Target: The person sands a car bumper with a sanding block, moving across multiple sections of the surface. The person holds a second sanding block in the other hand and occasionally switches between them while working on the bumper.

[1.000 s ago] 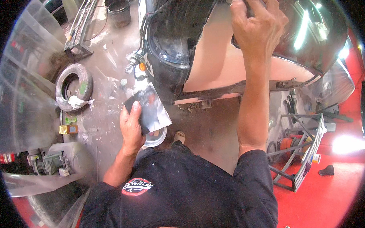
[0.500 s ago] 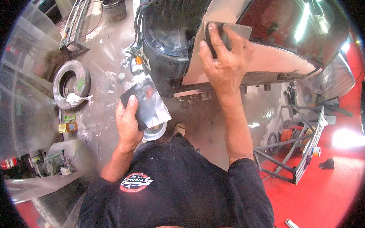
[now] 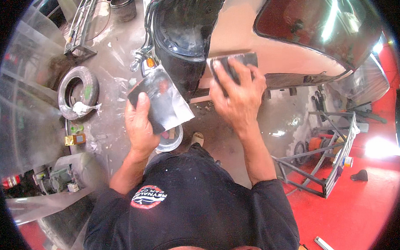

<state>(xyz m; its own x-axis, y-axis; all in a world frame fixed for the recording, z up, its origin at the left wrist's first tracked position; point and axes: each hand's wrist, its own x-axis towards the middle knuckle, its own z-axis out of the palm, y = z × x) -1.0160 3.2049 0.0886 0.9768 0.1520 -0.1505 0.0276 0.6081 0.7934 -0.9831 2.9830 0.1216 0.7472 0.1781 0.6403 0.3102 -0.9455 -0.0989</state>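
My right hand [image 3: 239, 98] presses a dark, flat sanding pad [image 3: 247, 60] against the car's beige-pink body panel [image 3: 238, 32], fingers spread along its top. The pad lies near the panel's lower left, beside the black wheel-arch area [image 3: 179, 42]. In my left hand [image 3: 140, 127] is a dark grey sheet that looks like sandpaper [image 3: 165, 102], with whitish dust and a small reddish spot on it. The thumb lies on top of the sheet; the other fingers are mostly hidden beneath it. That sheet is held away from the car.
Right of the panel is a dark glossy window [image 3: 298, 29]. Loose bulbs on wires [image 3: 137, 62] hang by the arch. A tyre [image 3: 92, 80] lies on the left, a round container [image 3: 176, 141] below my left hand, and a metal frame [image 3: 327, 182] on the right.
My right hand has slid down and slightly left with the sanding pad, toward me, uncovering more of the upper panel. My left hand and its sheet have shifted up slightly.
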